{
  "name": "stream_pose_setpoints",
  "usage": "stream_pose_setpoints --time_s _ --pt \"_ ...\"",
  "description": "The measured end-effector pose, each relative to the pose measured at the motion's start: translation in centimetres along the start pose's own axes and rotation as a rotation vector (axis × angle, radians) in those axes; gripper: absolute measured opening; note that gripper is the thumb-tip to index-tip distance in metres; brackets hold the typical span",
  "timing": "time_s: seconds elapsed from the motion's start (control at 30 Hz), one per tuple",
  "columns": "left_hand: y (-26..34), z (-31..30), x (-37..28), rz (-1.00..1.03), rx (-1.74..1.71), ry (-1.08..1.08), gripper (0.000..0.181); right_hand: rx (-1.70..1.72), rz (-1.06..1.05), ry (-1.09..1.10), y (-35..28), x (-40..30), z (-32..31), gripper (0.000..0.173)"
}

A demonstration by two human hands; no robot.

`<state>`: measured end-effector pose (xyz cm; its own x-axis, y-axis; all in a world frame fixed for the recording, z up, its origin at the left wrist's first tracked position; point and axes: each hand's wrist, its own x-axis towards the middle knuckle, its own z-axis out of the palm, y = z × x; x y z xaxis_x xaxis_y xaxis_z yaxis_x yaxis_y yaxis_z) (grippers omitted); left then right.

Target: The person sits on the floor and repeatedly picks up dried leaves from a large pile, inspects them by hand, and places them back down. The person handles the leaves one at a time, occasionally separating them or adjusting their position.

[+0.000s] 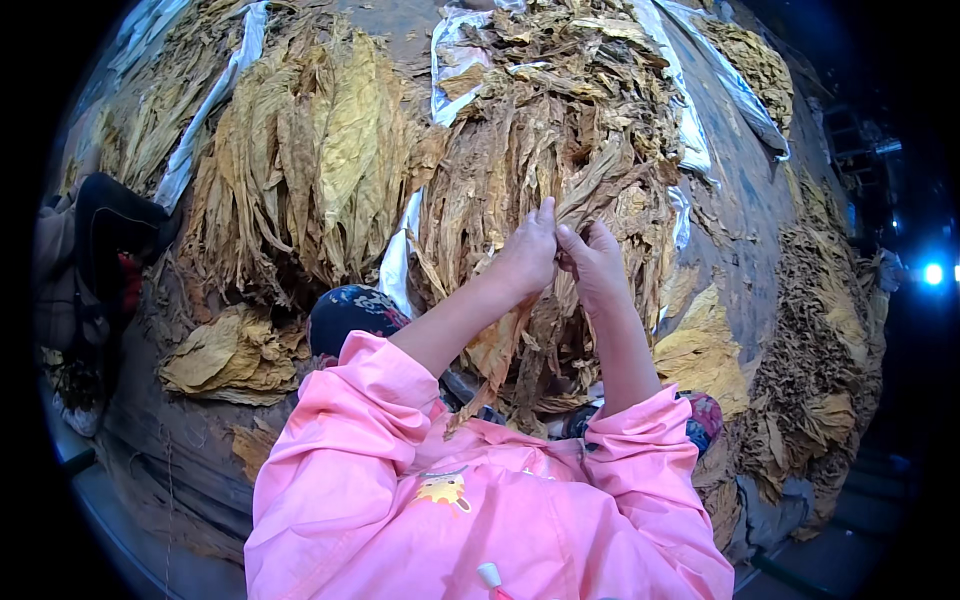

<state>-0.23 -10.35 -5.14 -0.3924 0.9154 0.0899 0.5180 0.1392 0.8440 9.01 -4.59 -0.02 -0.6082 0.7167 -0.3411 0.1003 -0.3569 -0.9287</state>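
Note:
Dried brown tobacco leaves (541, 337) hang below my two hands, in front of my pink sleeved top. My left hand (528, 253) grips them with its fingers pointing up, and my right hand (596, 270) pinches them from the other side, thumb towards the left hand. The hands are close together; the parts of the leaves between the fingers are hidden. Right behind the fingertips, a brownish leaf (600, 180) slants up to the right. Beneath and beyond both hands spreads a thick heap of dry brown leaves (487, 165).
Long yellow-brown leaves (300, 150) are heaped on the left, a flat yellow bundle (232, 356) below them. White plastic sacking strips (214, 97) lie between heaps. Yellow leaves (701, 345) and a dark crumpled heap (795, 360) are on the right. Another person (97, 247) sits at far left.

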Motion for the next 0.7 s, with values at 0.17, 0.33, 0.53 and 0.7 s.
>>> stream_pose_setpoints --time_s 0.17,0.33,0.53,0.7 --pt "-2.2 2.8 1.2 -0.059 -0.192 -0.043 0.052 0.047 0.106 -0.010 -0.1 0.3 -0.8 0.017" --pt "-3.9 3.4 1.6 -0.167 -0.353 -0.125 0.042 -0.009 0.043 0.085 0.2 0.2 -0.1 0.020" --pt "-0.6 -0.4 0.5 0.011 0.154 -0.074 0.034 0.017 0.147 0.051 -2.1 -0.2 -1.9 0.018" --pt "-0.4 -0.3 0.2 0.049 0.231 -0.062 0.036 -0.056 0.114 0.119 -2.4 0.4 -3.0 0.030"
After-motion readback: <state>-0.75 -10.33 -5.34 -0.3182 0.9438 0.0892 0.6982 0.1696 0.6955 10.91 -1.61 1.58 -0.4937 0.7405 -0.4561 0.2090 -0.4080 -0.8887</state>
